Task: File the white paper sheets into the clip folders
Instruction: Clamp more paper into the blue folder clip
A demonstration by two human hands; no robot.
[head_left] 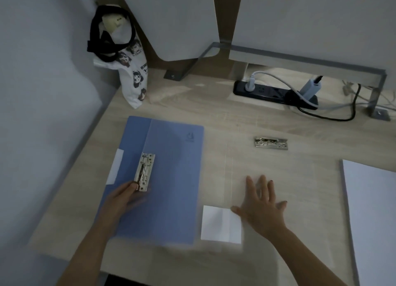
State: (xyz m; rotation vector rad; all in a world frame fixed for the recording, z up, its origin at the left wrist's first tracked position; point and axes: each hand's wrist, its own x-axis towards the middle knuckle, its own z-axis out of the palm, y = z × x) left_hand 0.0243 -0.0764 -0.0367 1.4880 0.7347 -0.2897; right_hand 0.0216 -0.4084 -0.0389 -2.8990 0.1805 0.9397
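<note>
From the head view, a blue folder (171, 178) lies open on the left of the surface (278, 118). The left hand (122, 200) is blurred, but its grip seems to pinch the near end of the folder's metal clip (144, 172). The right hand (261, 206) lies flat with its fingers spread, just beside a small white sheet (220, 224). A stack of white paper (372, 210) sits at the far right, and a loose clip (271, 143) lies farther back.

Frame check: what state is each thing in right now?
Folder: flat on the desk, blurred.
Clip: on the folder, near end pinched by left hand.
Second clip: lying apart, untouched.
Paper stack: flat, unfiled.
Right hand: flat, fingers spread.
Power strip: plugs inserted.
</note>
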